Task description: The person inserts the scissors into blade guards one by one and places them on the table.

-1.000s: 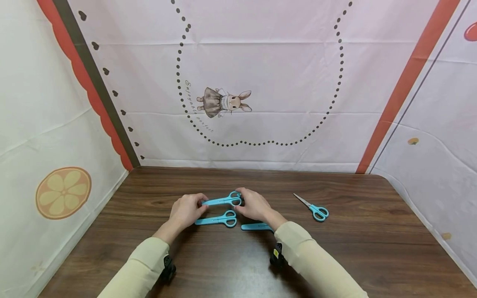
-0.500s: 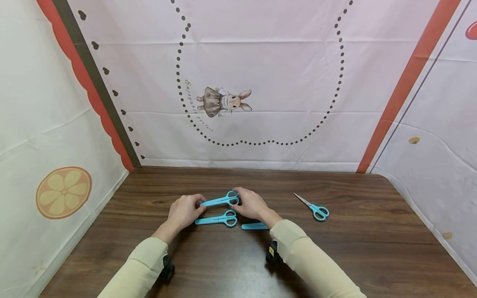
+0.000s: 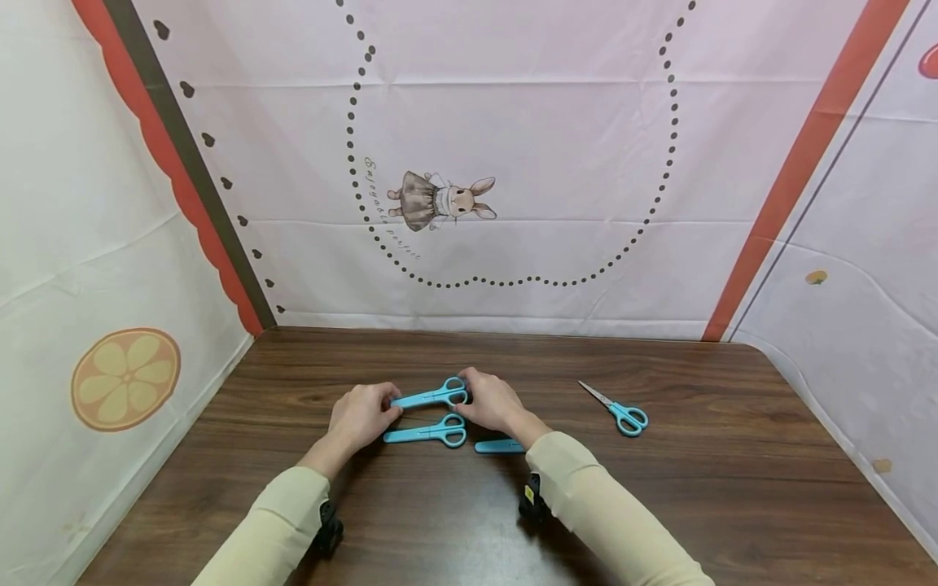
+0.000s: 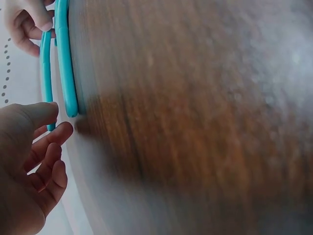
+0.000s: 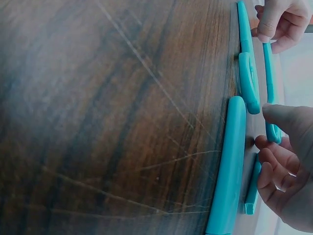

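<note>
My left hand [image 3: 362,415] pinches the sheath tip of the blue sheathed scissors [image 3: 421,399] between thumb and forefinger, nearly together, with the other fingers loosely curled. My right hand [image 3: 494,403] has the finger loops between its thumb and fingers, a narrow gap filled by the plastic. So the scissors lie between my hands, to the right of the left one and to the left of the right one. Neither hand is nearer, since both touch an end.

The long axis runs crosswise from hand to hand, the sheath tip pointing at my left hand and the loops at my right, the loop end slightly farther from me. I cannot tell for sure how high it sits over the surface [image 3: 410,521].

Just on my side of it, a second pair [image 3: 414,435] lies almost parallel, loops also rightward. Another blue sheath [image 3: 498,446] runs partly under my right forearm, its far end hidden. Well apart, right of my right hand, the bare scissors [image 3: 614,406] point away and leftward.
</note>
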`<state>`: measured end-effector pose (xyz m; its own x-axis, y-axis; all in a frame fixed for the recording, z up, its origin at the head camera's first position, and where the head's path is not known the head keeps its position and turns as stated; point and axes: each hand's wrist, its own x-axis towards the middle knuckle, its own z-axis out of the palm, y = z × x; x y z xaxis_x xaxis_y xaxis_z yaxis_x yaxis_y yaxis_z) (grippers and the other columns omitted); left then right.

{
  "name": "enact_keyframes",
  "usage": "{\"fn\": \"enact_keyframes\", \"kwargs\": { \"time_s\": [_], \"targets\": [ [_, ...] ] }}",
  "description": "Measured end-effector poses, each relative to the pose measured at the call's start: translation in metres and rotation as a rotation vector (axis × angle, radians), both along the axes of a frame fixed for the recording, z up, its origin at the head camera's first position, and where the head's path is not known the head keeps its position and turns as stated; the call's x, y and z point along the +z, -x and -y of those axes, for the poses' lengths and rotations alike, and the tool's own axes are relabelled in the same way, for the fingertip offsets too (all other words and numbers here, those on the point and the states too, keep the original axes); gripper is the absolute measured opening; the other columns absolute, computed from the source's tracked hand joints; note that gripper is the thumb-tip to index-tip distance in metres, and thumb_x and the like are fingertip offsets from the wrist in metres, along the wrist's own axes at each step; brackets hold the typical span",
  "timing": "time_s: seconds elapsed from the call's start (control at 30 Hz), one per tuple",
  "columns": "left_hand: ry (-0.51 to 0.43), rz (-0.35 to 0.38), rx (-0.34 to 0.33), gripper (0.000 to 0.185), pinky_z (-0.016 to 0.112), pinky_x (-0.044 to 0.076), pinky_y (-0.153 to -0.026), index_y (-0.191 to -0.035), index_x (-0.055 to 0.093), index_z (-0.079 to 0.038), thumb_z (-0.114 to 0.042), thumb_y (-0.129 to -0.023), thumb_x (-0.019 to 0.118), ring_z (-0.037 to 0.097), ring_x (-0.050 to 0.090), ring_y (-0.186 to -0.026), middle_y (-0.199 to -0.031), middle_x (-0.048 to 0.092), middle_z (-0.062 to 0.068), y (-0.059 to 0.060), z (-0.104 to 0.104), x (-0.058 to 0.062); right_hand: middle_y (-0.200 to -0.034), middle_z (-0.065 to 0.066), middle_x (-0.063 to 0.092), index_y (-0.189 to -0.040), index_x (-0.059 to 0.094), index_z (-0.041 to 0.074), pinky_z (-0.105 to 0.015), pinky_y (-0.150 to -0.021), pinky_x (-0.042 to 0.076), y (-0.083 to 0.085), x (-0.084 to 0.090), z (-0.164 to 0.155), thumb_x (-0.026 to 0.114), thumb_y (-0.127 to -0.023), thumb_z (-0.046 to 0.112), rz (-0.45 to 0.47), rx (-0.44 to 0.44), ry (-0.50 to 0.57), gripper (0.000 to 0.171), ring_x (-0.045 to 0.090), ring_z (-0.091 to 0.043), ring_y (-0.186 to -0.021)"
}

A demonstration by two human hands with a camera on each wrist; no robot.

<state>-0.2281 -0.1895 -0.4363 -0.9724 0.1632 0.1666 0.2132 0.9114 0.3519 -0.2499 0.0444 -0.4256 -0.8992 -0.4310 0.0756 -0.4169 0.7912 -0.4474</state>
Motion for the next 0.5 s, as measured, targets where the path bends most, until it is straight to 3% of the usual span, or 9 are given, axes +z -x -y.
{"fn": "enact_keyframes", "kwargs": {
  "time_s": [0.27,0.5],
  "targets": [
    [-0.002,0.003,-0.004,0.013,0.027,0.036,-0.048,-0.092,0.068,-0.02,-0.026,-0.081,0.07,0.008,0.047,-0.055,-0.069,0.055,-0.008,0.0016,-0.0009,-0.0014,-0.107,-0.006,0.062,-0.128,0.051,0.009,-0.034,-0.071,0.049,0.0029,-0.0006,0.0016,0.065,-0.085,0.028,-0.028,-0.011,-0.032,0.049,0.061,-0.018,-0.092],
    [0.003,0.0,-0.005,0.013,0.028,0.036,-0.047,-0.091,0.068,-0.02,-0.027,-0.08,0.071,0.009,0.047,-0.055,-0.069,0.054,-0.008,0.004,-0.0002,-0.0026,-0.105,-0.004,0.061,-0.127,0.053,0.012,-0.032,-0.067,0.048,0.0026,-0.0003,0.0032,0.066,-0.085,0.031,-0.062,-0.03,-0.083,0.048,0.059,-0.017,-0.09]
  ]
}}
